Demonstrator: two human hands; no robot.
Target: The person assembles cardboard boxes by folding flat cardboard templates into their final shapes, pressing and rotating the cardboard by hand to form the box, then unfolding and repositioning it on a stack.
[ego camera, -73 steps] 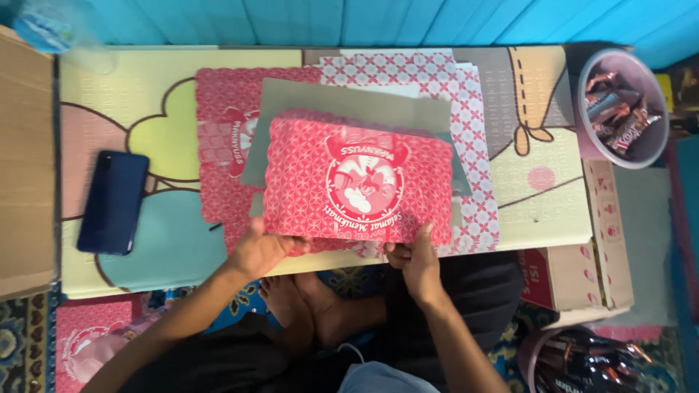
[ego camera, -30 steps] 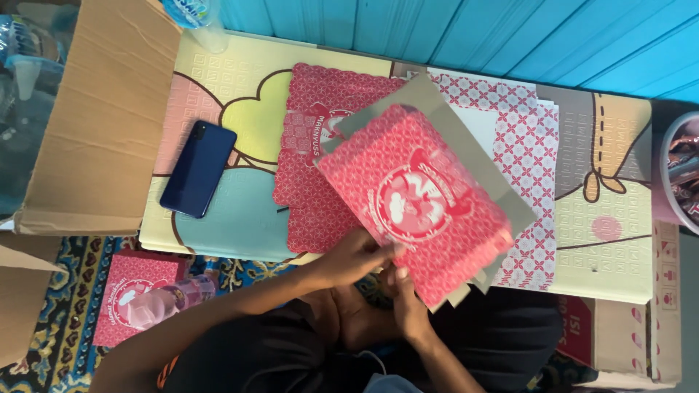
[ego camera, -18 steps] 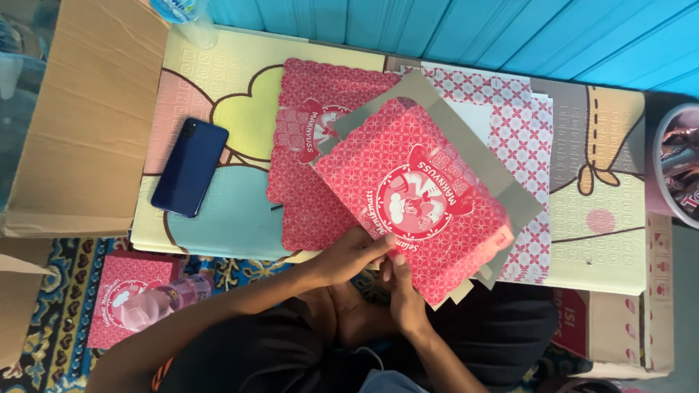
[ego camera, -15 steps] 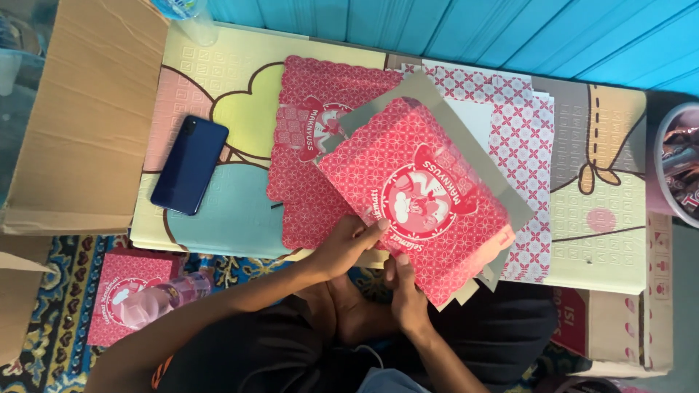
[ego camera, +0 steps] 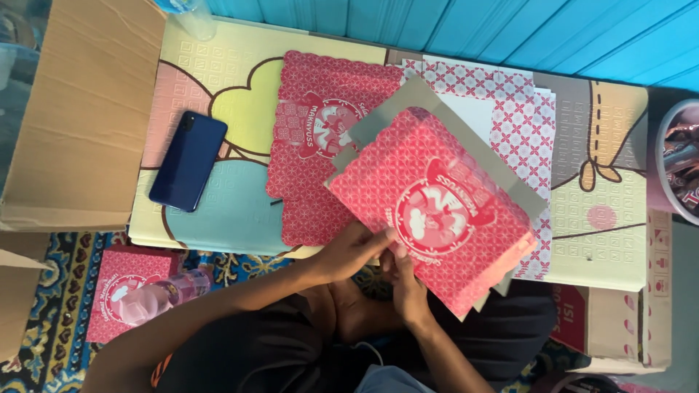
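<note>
Rotated further than 2.4 s ago, the red patterned box sheet (ego camera: 437, 211) now lies diagonally. Your left hand (ego camera: 357, 251) and right hand (ego camera: 404, 280) meet at its near corner, both pinching the edge. It overlaps a flat red sheet (ego camera: 313, 145) on the desk (ego camera: 604, 240); a blue phone (ego camera: 188, 161) lies left.

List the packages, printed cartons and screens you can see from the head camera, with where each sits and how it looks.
Red carton blank: held by left hand and right hand, tilted, scalloped edge, round white emblem.
Second red blank: flat on the low table, same pattern.
White sheets with red lattice: underneath, to the right.
Phone: dark blue, lying on the table's left side; no lit display shows.
Brown cardboard box: far left.
Small red box: floor, lower left.
</note>
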